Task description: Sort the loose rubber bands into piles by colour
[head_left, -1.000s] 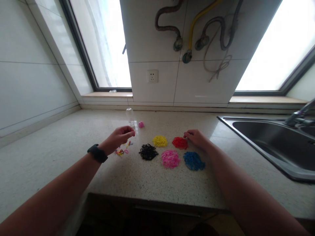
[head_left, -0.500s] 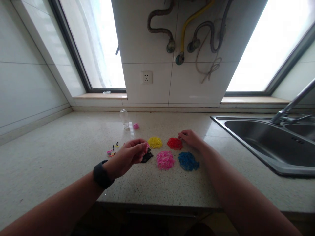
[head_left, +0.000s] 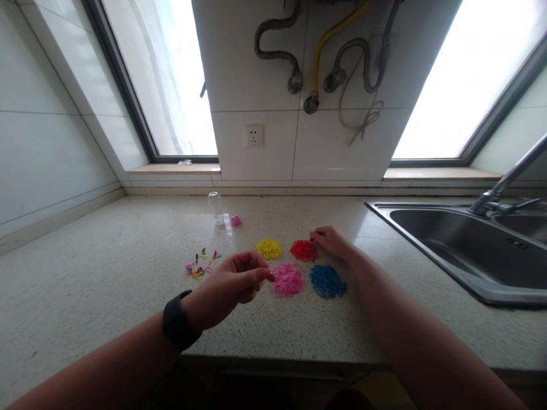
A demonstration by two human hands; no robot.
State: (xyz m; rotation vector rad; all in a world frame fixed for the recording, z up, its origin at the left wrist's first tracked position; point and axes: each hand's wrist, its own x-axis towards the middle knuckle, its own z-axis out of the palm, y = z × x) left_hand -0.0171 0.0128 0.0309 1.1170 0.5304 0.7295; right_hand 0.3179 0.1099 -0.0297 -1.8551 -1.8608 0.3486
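Over the left edge of a pile of pink rubber bands (head_left: 289, 281), my left hand (head_left: 243, 277) pinches thumb and forefinger together, with a bit of pink at the tips. That hand hides the black pile. My right hand (head_left: 328, 238) rests with curled fingers at the right edge of a pile of red rubber bands (head_left: 303, 250); what its fingertips hold, if anything, is too small to tell. Blue rubber bands (head_left: 327, 281) lie in a pile below it, and yellow rubber bands (head_left: 269, 249) left of the red ones.
Loose mixed-colour bands (head_left: 197, 270) are scattered to the left of my left hand. Farther back stand a clear bottle (head_left: 216, 208) and a small pink cap-like piece (head_left: 236, 220). A steel sink (head_left: 405, 250) with a faucet (head_left: 496, 196) is on the right.
My left hand has moved right and toward me, from beside the black pile to the pink pile's edge, now covering the black bands. My right hand has stayed in place.
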